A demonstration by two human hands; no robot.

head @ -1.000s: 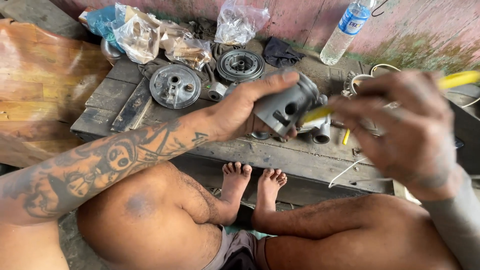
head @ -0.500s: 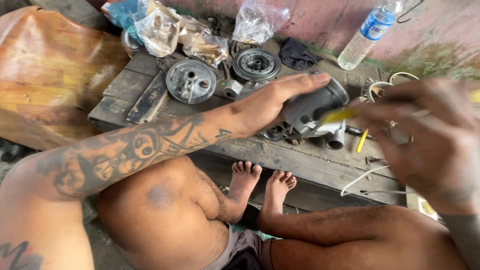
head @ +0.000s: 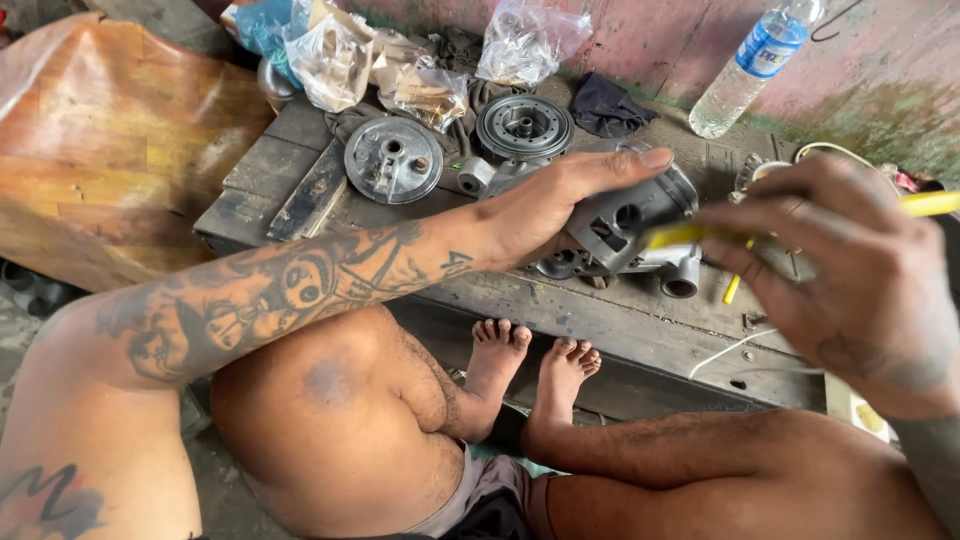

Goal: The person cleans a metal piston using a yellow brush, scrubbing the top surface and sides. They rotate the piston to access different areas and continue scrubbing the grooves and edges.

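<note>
My left hand (head: 545, 205) grips a grey metal piston (head: 630, 215), holding it above a low wooden bench (head: 560, 310); the side hole of the piston faces me. My right hand (head: 850, 270) is closed around a yellow-handled tool (head: 925, 204), and the tool's yellow front end (head: 675, 235) touches the side of the piston. Under the piston several small grey metal parts (head: 680, 275) lie on the bench.
Two round metal discs (head: 393, 158) (head: 524, 127) lie at the back of the bench, with plastic bags (head: 330, 60), a dark cloth (head: 605, 105) and a plastic water bottle (head: 745, 70) behind. A white wire (head: 725, 350) lies at the right. My bare legs and feet (head: 530, 360) are below.
The view has shifted slightly. My right hand has steadied and the yellow tool stays against the piston. My left hand keeps its hold on the piston.
</note>
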